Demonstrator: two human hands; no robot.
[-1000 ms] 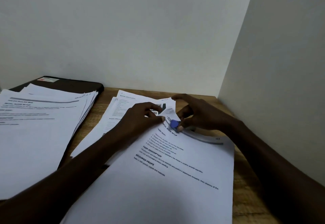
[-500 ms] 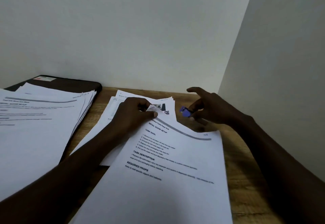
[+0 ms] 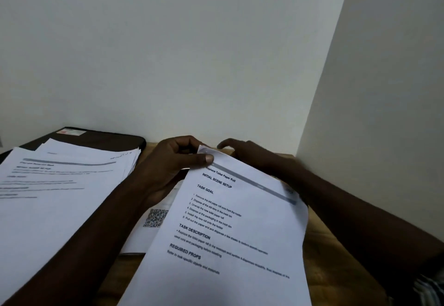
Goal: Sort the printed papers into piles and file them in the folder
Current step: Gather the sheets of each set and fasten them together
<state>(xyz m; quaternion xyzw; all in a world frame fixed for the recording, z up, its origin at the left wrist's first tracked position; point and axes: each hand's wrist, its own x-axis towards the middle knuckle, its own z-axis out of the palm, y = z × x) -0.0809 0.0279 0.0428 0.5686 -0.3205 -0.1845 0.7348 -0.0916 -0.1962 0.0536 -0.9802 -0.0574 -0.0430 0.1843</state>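
My left hand (image 3: 168,168) pinches the top left corner of a printed sheet (image 3: 235,233) headed "Replace Toilet Paper Roll" and holds it raised and tilted over the wooden table (image 3: 331,257). My right hand (image 3: 249,154) sits behind the sheet's top edge near the back wall, one finger curved to the left. The paper hides its lower fingers, and no blue clip shows. Under the lifted sheet lies another paper with a QR code (image 3: 156,218). A thick pile of printed papers (image 3: 48,197) rests on the black folder (image 3: 108,137) at the left.
A white wall runs along the back of the table, and a side wall (image 3: 384,113) closes it in on the right. Bare wood shows at the right front of the table.
My right hand pulled the blue clip off the sheets and carried it back and right; the clip is now out of sight. My left hand has lifted the top sheet by its corner.
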